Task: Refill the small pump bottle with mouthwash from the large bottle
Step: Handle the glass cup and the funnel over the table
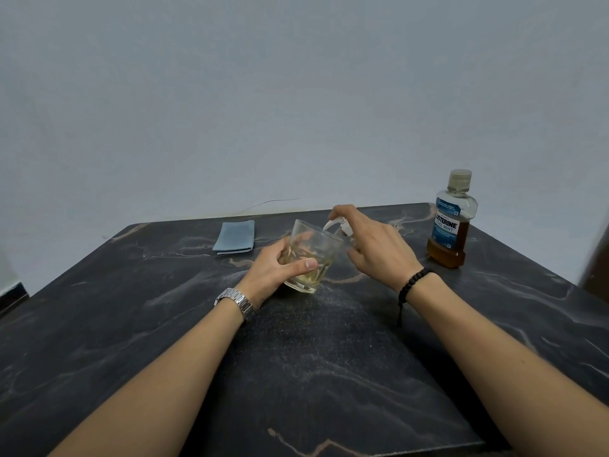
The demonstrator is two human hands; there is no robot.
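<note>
My left hand grips a clear drinking glass, tilted toward the right, with a little pale yellow liquid at its bottom. My right hand holds the small pump bottle, whose body is mostly hidden behind the hand and the glass. Its white pump head sticks out over the glass's rim, with my index finger lying on top of it. The large mouthwash bottle stands upright at the table's back right, capped, about a third full of amber liquid.
A folded light-blue cloth lies at the back of the dark marble table, left of the glass. A pale wall rises behind the table. A dark brown object shows at the right edge.
</note>
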